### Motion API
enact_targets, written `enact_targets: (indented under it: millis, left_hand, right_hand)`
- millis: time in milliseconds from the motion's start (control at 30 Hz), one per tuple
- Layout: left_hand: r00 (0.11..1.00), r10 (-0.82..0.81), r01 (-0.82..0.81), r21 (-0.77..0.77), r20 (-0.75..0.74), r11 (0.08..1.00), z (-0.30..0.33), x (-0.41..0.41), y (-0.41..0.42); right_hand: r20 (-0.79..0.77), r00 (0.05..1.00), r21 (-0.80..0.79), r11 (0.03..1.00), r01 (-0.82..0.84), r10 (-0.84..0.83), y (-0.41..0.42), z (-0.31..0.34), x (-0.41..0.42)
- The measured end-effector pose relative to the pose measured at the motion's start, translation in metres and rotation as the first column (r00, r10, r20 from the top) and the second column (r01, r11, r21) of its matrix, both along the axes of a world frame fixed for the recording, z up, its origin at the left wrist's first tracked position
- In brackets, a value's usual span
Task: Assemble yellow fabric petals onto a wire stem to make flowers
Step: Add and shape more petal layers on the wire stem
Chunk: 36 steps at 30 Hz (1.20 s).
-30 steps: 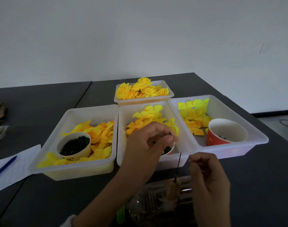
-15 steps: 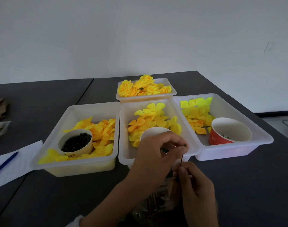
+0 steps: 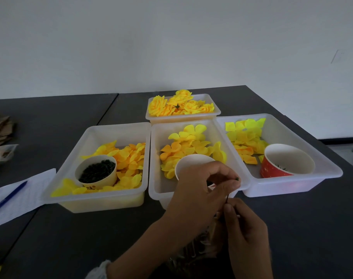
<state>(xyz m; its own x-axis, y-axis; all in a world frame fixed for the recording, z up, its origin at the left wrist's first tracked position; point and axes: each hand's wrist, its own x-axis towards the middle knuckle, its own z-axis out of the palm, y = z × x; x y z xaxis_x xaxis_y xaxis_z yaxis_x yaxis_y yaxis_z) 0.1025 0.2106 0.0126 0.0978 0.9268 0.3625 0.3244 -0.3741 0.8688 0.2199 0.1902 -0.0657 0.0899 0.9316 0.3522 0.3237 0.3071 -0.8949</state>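
Nearest you, your right hand (image 3: pixel 246 228) pinches the wire stem (image 3: pixel 226 206) upright while your left hand (image 3: pixel 201 190) pinches a small green piece (image 3: pixel 237 179) above its tip; thread that on next, I judge. Beyond, loose petals (image 3: pixel 189 146) wait in the middle tray (image 3: pixel 157 188), finished flowers (image 3: pixel 181 104) farthest.

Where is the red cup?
In the head view the red cup stands in the near part of the right-hand tray, beside yellow petals.
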Motion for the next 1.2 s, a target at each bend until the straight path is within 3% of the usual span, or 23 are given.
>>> enact_targets:
  millis: [200,767,1000,1200]
  left_hand:
    - [0.999,0.025,-0.025,0.002,0.043,1.0,-0.002,-0.001,-0.002]
    - [0.999,0.021,-0.018,0.075,-0.04,0.997,-0.009,-0.003,0.003]
    - [0.966,-0.107,0.103,-0.031,-0.234,0.994,-0.034,-0.015,0.001]
    - [0.891,-0.205,0.203,-0.048,-0.405,0.978,-0.038,-0.032,0.002]
  right_hand:
    - [0.004,1.0,-0.019,1.0,-0.005,0.005,-0.001,0.0,0.0]
    - [-0.021,1.0,-0.042,0.999,-0.003,0.002,-0.005,0.01,-0.003]
    - [0.052,0.997,-0.137,0.989,0.058,-0.051,-0.007,0.007,-0.001]
    - [-0.061,0.994,-0.216,0.974,0.073,-0.088,-0.003,0.002,0.007]
